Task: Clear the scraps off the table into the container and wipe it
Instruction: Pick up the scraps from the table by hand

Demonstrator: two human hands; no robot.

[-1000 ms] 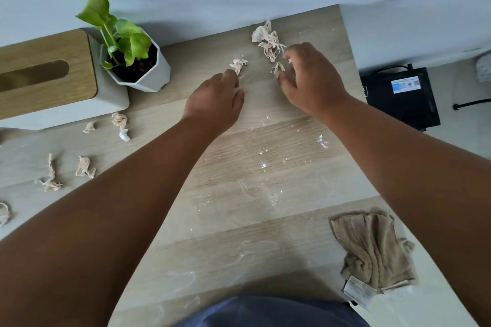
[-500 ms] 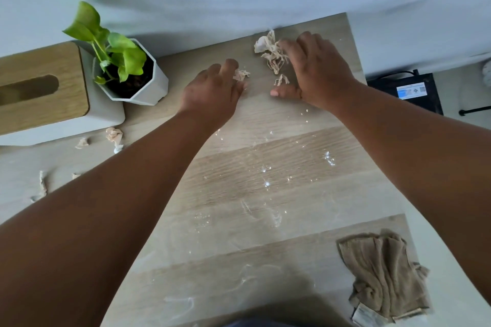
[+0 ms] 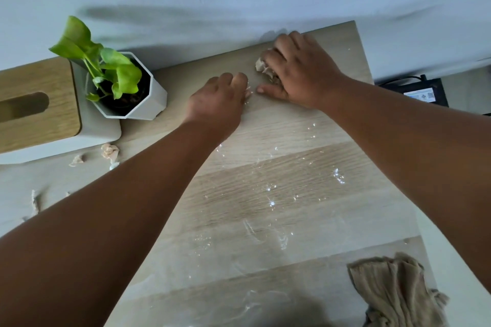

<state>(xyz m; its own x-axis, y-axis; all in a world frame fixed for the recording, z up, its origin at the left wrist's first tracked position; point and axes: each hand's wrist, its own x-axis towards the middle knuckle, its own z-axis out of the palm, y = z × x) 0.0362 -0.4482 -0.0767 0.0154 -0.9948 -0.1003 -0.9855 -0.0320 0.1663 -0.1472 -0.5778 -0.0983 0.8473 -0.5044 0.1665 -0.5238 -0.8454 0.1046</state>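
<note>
On the far part of the pale wooden table (image 3: 265,220), my right hand (image 3: 300,74) lies over a pile of pale crumpled scraps (image 3: 261,65), its fingers curled round it; only the pile's left edge shows. Just to its left, my left hand (image 3: 220,98) has its fingers curled down on a small scrap (image 3: 248,91), of which a white bit peeks out at the fingertips. More scraps (image 3: 110,151) lie at the left by the tissue box. A crumpled beige cloth (image 3: 393,292) lies at the table's near right corner.
A white pot with a green plant (image 3: 148,98) and a white tissue box with a wooden lid (image 3: 39,114) stand at the back left. White smears and crumbs streak the table's middle. A black device (image 3: 419,93) sits on the floor beyond the right edge.
My right hand has slid further over the scrap pile and closed on it. My left hand has covered the small scrap. The view has shifted slightly forward.
</note>
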